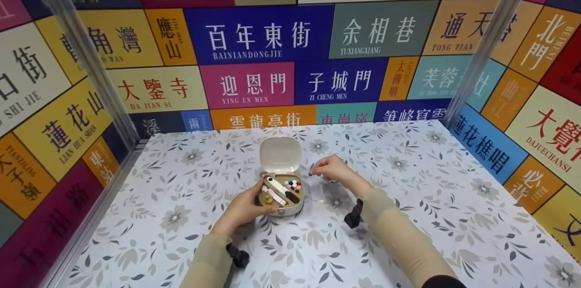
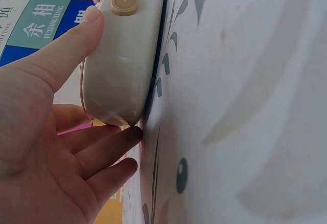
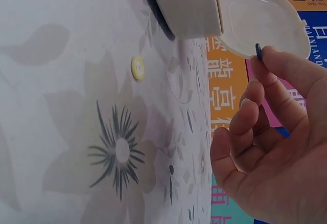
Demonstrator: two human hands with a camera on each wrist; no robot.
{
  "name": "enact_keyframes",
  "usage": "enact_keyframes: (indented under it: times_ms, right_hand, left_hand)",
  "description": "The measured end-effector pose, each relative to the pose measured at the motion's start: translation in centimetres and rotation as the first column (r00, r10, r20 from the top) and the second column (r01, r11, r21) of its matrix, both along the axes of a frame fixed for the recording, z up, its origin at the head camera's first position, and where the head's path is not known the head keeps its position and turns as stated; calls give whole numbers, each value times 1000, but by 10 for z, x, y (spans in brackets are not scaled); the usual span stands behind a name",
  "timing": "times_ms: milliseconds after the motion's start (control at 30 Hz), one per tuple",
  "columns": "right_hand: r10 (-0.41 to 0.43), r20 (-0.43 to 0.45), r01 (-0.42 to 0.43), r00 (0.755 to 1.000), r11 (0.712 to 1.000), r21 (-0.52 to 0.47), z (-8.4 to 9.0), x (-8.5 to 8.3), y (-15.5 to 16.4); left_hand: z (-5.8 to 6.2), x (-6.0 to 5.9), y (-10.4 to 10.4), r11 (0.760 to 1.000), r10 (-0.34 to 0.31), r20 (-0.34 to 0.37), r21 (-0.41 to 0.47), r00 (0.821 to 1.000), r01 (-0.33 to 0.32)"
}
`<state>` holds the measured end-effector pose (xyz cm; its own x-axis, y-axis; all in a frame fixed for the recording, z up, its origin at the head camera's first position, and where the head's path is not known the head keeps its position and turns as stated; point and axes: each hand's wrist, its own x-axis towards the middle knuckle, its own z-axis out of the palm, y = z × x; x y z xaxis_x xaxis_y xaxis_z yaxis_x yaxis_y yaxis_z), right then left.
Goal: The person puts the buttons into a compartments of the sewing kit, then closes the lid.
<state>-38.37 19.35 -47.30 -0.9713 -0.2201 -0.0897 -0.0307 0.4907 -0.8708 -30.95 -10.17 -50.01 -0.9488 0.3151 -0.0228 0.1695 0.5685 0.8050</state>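
A cream sewing box (image 1: 292, 210) stands on the table with its lid (image 1: 280, 154) raised. My left hand (image 1: 243, 208) grips it from the left, thumb along the front wall near a tan button (image 2: 125, 3), fingers at the side. Inside are a white tool with a dark end (image 1: 278, 184), a pink-and-white strip (image 1: 274, 195), a yellow round piece (image 1: 268, 199) and several small coloured pieces (image 1: 293, 184). To the right of the box, my right hand (image 1: 338, 172) pinches a small dark button (image 3: 258, 51) between thumb and forefinger, its other fingers curled.
A pale yellow button (image 3: 137, 68) lies on the table to the right of the box. Floral cloth (image 1: 181, 188) covers the table. Panels with printed signs (image 1: 258, 34) wall in the back and both sides.
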Motion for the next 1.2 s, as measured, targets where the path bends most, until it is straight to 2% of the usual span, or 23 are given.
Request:
enact_keyframes:
  times_ms: [133,400,667,933,1200]
  right_hand:
    - [2,-15,-2,1000,1000,20,0,0,-4]
    - [-1,-21,1,1000,1000,-5,-4,-2,-14]
    - [-28,-4,28,1000,999,-25,-6,-1,-22]
    - [-13,-27,12,1000,1000,-26,-8,-1,-31]
    - [12,-36,-12,999,1000,-18,-11,-3,-40]
  left_hand:
    - [0,1,0,1000,0,-5,5,1000,0]
    - [1,1,1,1000,15,19,2,1000,-15]
    - [-3,0,0,1000,-2,-37,-18,999,1]
    - [-2,0,0,1000,11,6,-1,1000,-11]
    - [-1,-1,0,1000,9,-10,-16,1000,-10]
